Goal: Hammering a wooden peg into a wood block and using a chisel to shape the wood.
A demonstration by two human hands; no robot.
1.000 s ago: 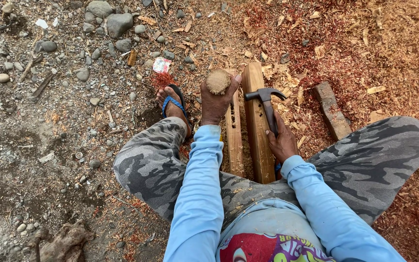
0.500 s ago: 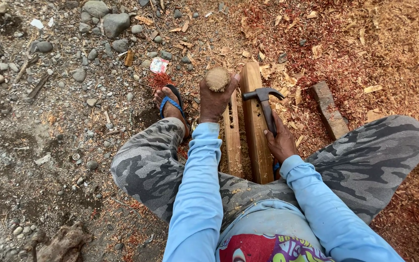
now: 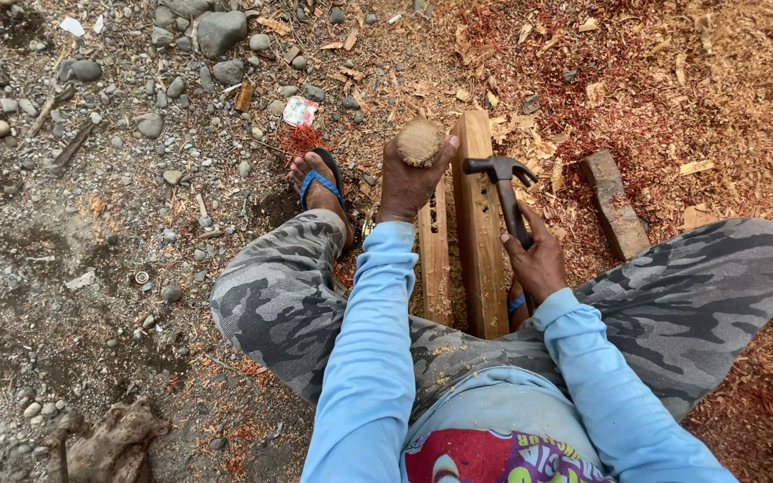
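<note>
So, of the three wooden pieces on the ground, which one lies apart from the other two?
The short dark block on the right, lying angled in the sawdust. The two pale planks lie side by side between the person's legs.

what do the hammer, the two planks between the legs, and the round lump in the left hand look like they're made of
Hammer: head looks like dark, dull metal with a claw; the handle is dark, material unclear, gripped by the right hand.
Planks: bare, unfinished wood, pale brown with visible grain and sawdust on them.
Lump in the left hand: rough, matte, tan; possibly wood or a fibrous husk, hard to tell.
</note>
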